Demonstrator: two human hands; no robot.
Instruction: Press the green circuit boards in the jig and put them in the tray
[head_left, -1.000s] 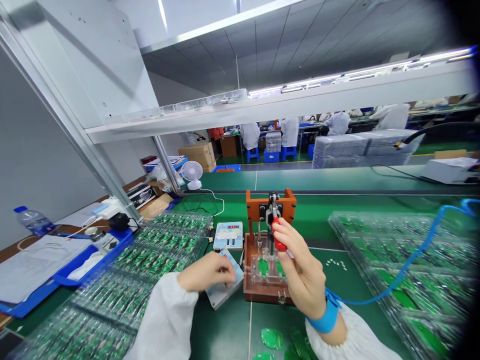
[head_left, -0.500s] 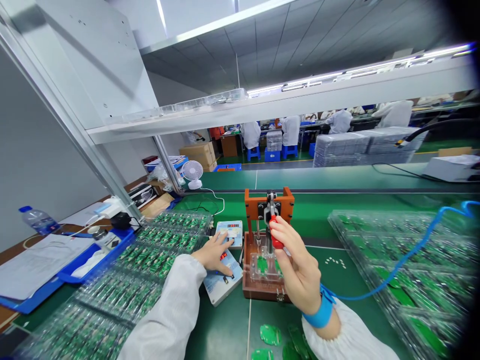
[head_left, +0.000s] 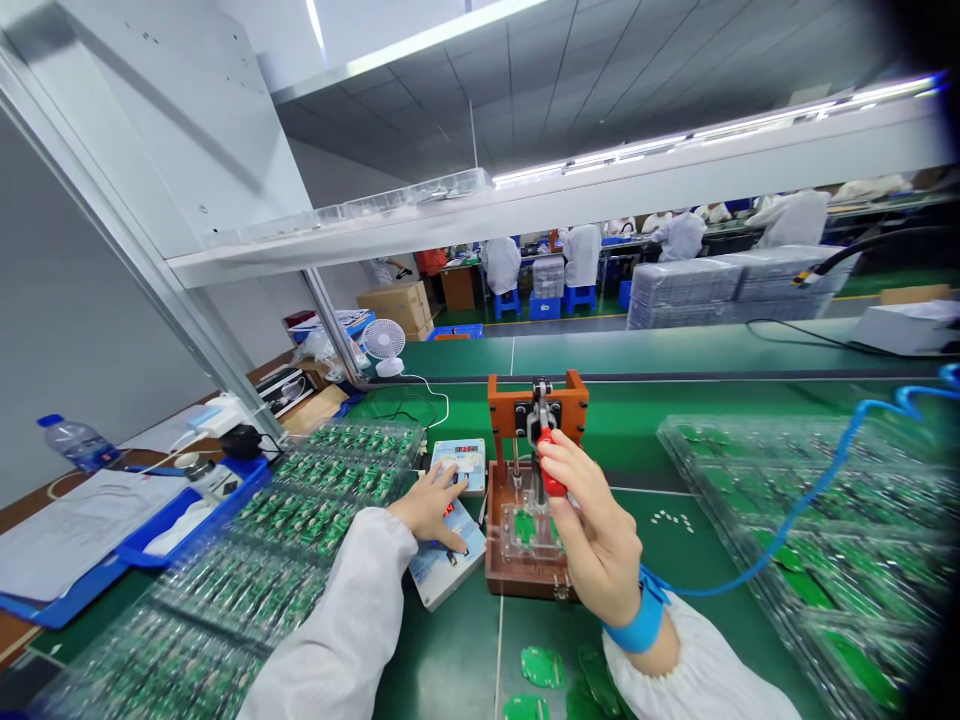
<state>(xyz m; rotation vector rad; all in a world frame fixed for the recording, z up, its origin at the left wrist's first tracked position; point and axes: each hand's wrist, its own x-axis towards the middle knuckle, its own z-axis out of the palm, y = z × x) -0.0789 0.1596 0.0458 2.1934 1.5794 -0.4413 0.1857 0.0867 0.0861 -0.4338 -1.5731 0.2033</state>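
My right hand (head_left: pixel 600 535), with a blue wrist strap (head_left: pixel 640 620), is closed around the red handle (head_left: pixel 553 465) of a toggle clamp. That clamp is mounted on an orange and brown test fixture (head_left: pixel 576 408). Inside the fixture a green circuit board (head_left: pixel 524 527) lies in a clear holder; my fingers partly hide its right side. Left of the fixture, my left hand (head_left: pixel 431 508) rests with fingers spread over two white meter boxes. The nearer box (head_left: pixel 442 578) and the farther box (head_left: pixel 472 455) both show red digits, partly covered on the nearer one.
Clear trays of green boards lie on the left (head_left: pixel 300 540) and on the right (head_left: pixel 795 500). Loose boards (head_left: pixel 541 667) are in front of the fixture. Small white pieces (head_left: pixel 673 519) lie right of it. A blue coiled cord (head_left: pixel 817 485) crosses the right tray. A small fan (head_left: pixel 384 342) stands behind.
Both hands keep nearly the same places, the right still on the red handle. The blue cord has shifted slightly, and the view has tilted a little.
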